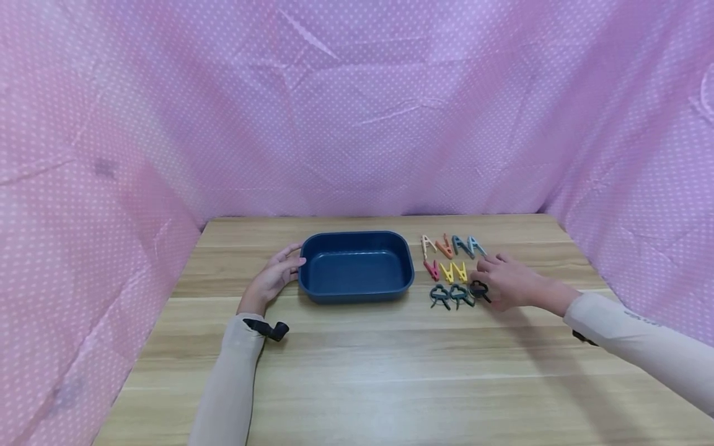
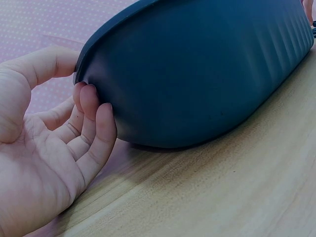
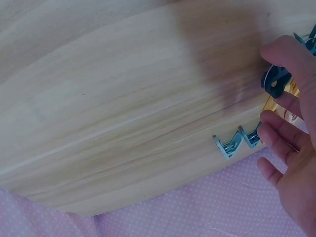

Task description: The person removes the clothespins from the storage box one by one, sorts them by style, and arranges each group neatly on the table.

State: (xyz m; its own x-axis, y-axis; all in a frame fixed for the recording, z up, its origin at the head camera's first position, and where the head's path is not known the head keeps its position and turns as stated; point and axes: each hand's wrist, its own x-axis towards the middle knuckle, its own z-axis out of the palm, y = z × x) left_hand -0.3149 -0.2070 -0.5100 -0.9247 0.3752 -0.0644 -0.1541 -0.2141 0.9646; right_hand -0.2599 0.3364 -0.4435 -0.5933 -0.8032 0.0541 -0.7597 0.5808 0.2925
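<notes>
My left hand pinches the left end of a dark blue plastic basin; in the left wrist view the thumb is at the rim and the curled fingers touch the outer wall. On the right, my right hand pinches a black clip between thumb and index finger, at the right end of the front row. Beside it in that row lie a green clip and a dark grey-green clip, both with cloud-shaped heads.
Behind that row lie a pink clothespin and two yellow clothespins. The back row has beige, orange, dark blue and light blue clothespins. All are on a wooden table, with a pink dotted cloth around it.
</notes>
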